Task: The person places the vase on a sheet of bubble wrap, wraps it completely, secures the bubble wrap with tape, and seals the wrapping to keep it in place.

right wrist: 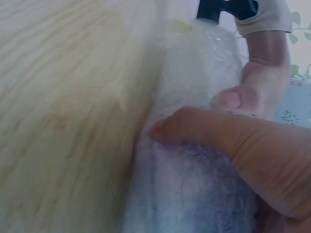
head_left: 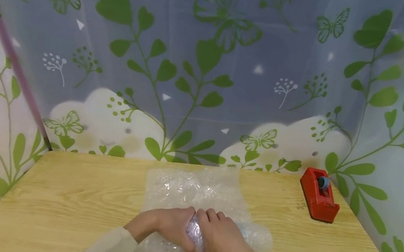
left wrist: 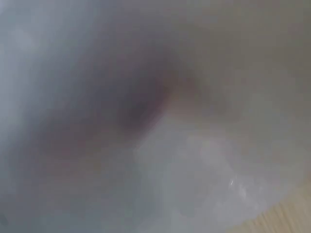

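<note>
A sheet of clear bubble wrap [head_left: 196,189] lies on the table, its near part rolled around something pale purple and blue. What is inside the roll [head_left: 194,233] cannot be made out. My left hand [head_left: 172,225] grips this roll from the left, and my right hand [head_left: 221,239] holds it close beside, fingers over the far side. In the right wrist view, my right thumb [right wrist: 194,126] presses along the wrapped bundle [right wrist: 194,189], with the left thumb just beyond. Blurred plastic [left wrist: 204,184] fills most of the left wrist view, hiding the left hand's grip.
A red tape dispenser [head_left: 319,197] with a blue roll stands at the table's far right. The wooden table [head_left: 76,194] extends to both sides. Behind it and at its sides hang curtains [head_left: 202,73] printed with leaves and butterflies.
</note>
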`<control>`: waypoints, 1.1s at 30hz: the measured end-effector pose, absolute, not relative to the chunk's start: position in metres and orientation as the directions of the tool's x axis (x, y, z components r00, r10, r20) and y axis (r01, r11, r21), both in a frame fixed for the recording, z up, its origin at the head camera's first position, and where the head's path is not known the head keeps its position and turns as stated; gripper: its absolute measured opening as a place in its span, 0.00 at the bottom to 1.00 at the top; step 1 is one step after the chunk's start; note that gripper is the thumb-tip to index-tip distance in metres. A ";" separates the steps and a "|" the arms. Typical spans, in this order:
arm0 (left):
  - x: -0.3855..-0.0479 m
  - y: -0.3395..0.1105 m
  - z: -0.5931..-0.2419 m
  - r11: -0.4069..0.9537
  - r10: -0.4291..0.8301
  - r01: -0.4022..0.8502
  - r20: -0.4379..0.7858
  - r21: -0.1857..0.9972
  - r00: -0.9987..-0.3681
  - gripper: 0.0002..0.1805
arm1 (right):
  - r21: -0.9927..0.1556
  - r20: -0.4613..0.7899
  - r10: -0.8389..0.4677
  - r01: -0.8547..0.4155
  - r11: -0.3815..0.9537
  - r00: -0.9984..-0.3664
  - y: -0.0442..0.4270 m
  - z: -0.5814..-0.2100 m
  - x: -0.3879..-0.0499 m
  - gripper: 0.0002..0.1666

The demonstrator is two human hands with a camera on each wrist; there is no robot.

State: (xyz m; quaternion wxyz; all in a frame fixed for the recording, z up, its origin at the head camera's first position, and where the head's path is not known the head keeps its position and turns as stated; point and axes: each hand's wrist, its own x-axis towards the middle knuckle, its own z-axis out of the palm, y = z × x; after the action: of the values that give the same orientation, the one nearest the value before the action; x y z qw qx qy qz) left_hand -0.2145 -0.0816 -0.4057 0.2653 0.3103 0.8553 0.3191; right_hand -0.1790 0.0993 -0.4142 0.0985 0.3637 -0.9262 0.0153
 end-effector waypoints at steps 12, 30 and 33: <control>-0.191 -0.083 -0.396 0.770 0.638 0.635 0.097 -0.064 -0.764 0.54 | 0.015 0.031 -0.670 -0.670 0.742 -0.742 0.096 -0.401 -0.181 0.45; -0.154 -0.061 -0.424 0.854 0.519 0.470 0.327 -0.221 -0.790 0.51 | -0.287 -0.208 -0.666 -0.606 0.742 -0.716 0.096 -0.392 -0.199 0.39; -0.154 -0.064 -0.424 0.862 0.505 0.490 0.318 -0.132 -0.802 0.49 | -0.356 -0.284 -0.682 -0.586 0.728 -0.674 0.095 -0.389 -0.205 0.38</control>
State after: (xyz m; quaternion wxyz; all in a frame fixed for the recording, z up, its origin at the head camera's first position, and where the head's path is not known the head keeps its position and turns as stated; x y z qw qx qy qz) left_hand -0.1541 -0.0636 -0.4241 -0.1735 0.2622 0.9490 -0.0214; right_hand -0.2053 0.0948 -0.3889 -0.2019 0.3495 -0.9072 0.1185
